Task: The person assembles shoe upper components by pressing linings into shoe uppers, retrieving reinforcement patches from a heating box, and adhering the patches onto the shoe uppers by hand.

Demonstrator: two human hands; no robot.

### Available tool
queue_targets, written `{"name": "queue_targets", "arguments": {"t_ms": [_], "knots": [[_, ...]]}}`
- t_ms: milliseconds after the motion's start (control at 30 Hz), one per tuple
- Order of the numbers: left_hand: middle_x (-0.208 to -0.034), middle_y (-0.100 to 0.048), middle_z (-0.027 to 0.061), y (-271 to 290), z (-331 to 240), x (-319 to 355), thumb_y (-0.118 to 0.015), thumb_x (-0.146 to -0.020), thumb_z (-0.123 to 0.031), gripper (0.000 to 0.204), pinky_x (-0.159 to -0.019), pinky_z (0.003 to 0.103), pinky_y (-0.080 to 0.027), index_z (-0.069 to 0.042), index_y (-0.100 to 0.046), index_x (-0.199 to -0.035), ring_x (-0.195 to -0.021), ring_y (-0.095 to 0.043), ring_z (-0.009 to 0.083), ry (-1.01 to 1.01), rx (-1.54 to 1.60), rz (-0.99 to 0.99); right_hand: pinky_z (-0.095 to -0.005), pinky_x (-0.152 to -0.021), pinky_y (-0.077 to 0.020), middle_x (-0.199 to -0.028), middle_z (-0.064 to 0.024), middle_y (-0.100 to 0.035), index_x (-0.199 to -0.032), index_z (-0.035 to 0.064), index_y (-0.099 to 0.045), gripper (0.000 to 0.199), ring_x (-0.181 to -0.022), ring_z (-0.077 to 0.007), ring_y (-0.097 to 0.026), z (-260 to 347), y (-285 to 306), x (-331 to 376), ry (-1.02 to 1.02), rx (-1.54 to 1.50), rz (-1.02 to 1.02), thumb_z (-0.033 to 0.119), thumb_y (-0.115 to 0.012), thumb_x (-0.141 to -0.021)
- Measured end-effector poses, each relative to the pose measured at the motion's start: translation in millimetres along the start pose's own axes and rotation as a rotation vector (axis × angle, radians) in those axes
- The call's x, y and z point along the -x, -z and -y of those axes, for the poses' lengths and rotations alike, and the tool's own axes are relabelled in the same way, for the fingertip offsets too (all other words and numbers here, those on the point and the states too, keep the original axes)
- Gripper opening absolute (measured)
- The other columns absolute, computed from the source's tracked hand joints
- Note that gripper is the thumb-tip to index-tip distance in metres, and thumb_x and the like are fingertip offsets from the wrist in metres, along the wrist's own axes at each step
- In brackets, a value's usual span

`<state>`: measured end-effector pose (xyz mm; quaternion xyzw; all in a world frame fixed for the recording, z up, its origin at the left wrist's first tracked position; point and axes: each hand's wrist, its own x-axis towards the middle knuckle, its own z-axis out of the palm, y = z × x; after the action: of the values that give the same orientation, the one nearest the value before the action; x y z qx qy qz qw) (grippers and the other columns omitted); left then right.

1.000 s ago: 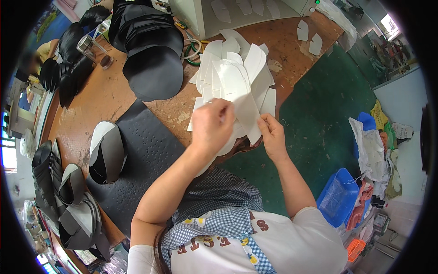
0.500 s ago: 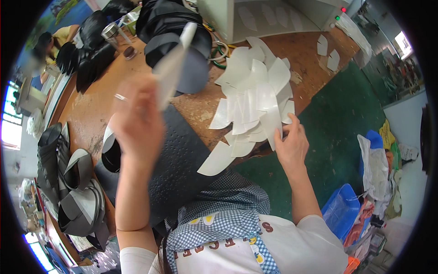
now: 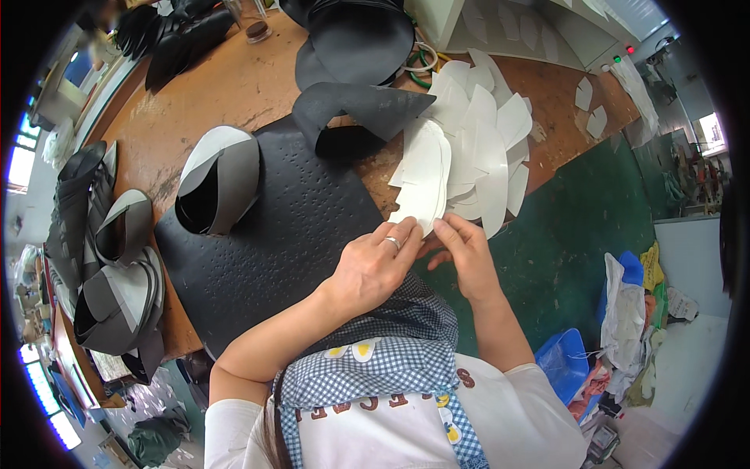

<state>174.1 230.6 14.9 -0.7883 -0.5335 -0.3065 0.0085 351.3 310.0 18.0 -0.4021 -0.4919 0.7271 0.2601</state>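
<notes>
Both hands meet at the near end of a few stacked white curved sheet pieces [image 3: 426,176], their edges lying over one another. My left hand [image 3: 371,266], with a ring on one finger, has its fingers closed on the lower end. Beside it, my right hand [image 3: 466,254] pinches the lower right edge between thumb and fingers. Directly behind the stack is a large loose pile of similar white pieces [image 3: 492,129]. A folded dark grey sheet piece [image 3: 348,109], bent into a loop, rests by the far corner of the dimpled black mat [image 3: 273,227].
A grey and white looped piece [image 3: 223,176] stands on the mat's left part. More looped pieces [image 3: 121,297] are stacked at the left table edge. Black sheets [image 3: 355,47] lie at the back, near a white box [image 3: 516,31]. A blue basket [image 3: 564,363] is low at right.
My left hand has come down from its raised, blurred position to join my right at the white pieces. The dark grey loop now lies where bare table showed. The whole view has shifted.
</notes>
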Motion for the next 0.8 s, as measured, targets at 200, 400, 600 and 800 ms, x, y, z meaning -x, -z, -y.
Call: {"name": "queue_targets", "arguments": {"t_ms": [200, 400, 600, 800], "knots": [[-0.121, -0.066, 0.0189, 9, -5, -13, -0.086, -0.075, -0.023, 0.047, -0.076, 0.037, -0.059, 0.002, -0.066, -0.11, -0.097, -0.07, 0.0339, 0.317, 0.237, -0.216, -0.023, -0.062, -0.0535, -0.086, -0.0067, -0.071, -0.104, -0.004, -0.067, 0.016, -0.072, -0.0129, -0.068, -1, -2, 7, 0.218, 0.218, 0.059, 0.009, -0.057, -0.101], [-0.116, -0.073, 0.0138, 19, 1, -17, -0.084, -0.083, -0.02, 0.049, -0.094, 0.036, -0.058, 0.001, -0.068, -0.125, -0.106, -0.07, 0.0204, 0.63, 1.031, 0.005, -0.0278, -0.065, -0.0555, -0.077, -0.0079, -0.071, -0.097, -0.0038, -0.068, 0.011, -0.069, -0.0154, -0.07, 19, 0, 13, 0.502, 0.476, 0.143, 0.001, -0.059, -0.096], [-0.112, -0.074, 0.0063, 29, 8, -21, -0.071, -0.095, -0.014, 0.039, -0.091, 0.027, -0.054, -0.002, -0.066, -0.132, -0.099, -0.065, 0.0096, 0.622, 1.314, 0.165, -0.0289, -0.065, -0.0559, -0.077, -0.0088, -0.073, -0.097, -0.0019, -0.07, 0.01, -0.068, -0.0175, -0.072, 37, 7, 13, 0.533, 0.49, 0.259, 0.001, -0.06, -0.095], [-0.085, -0.073, 0.0014, 67, 39, -15, -0.066, -0.1, -0.017, 0.021, -0.068, 0.024, -0.05, -0.002, -0.076, -0.112, -0.076, -0.061, 0.0059, 0.75, 0.721, -0.245, -0.0302, -0.059, -0.055, -0.072, -0.0119, -0.067, -0.09, -0.0053, -0.066, 0.007, -0.064, -0.0201, -0.071, 51, 53, 14, 0.525, 0.814, 0.075, -0.002, -0.059, -0.092]]}}
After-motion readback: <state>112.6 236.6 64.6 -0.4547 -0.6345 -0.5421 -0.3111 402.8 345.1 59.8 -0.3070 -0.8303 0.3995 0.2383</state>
